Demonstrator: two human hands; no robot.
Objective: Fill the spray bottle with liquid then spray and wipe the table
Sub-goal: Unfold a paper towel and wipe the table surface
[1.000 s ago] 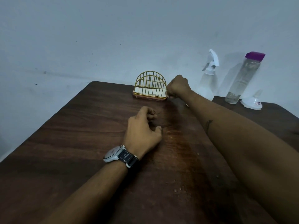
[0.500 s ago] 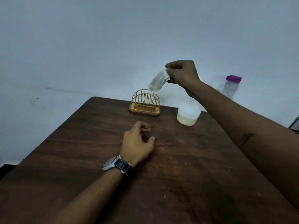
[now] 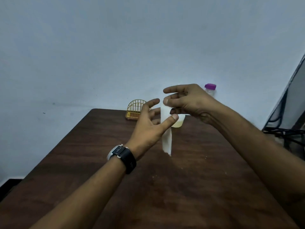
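Farther back, a gold wire holder (image 3: 136, 109) stands at the far edge of the table (image 3: 102, 146) by the wall. The spray bottle (image 3: 179, 123) is just right of it, mostly hidden by the hands, with a purple-capped bottle (image 3: 210, 88) behind. Dark cables (image 3: 283, 133) crowd the right edge, and wood stretches broadly under the forearms. The right hand (image 3: 188, 101) pinches the top of a hanging white tissue (image 3: 167, 141); the left hand (image 3: 148, 123), fingers spread wide, touches it with its thumb.

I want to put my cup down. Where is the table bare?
Bare wood lies left of the left forearm, to the table edge, and between both forearms. Crowded at the back: wire rack, spray bottle, purple-capped bottle, right hand holding the tissue.
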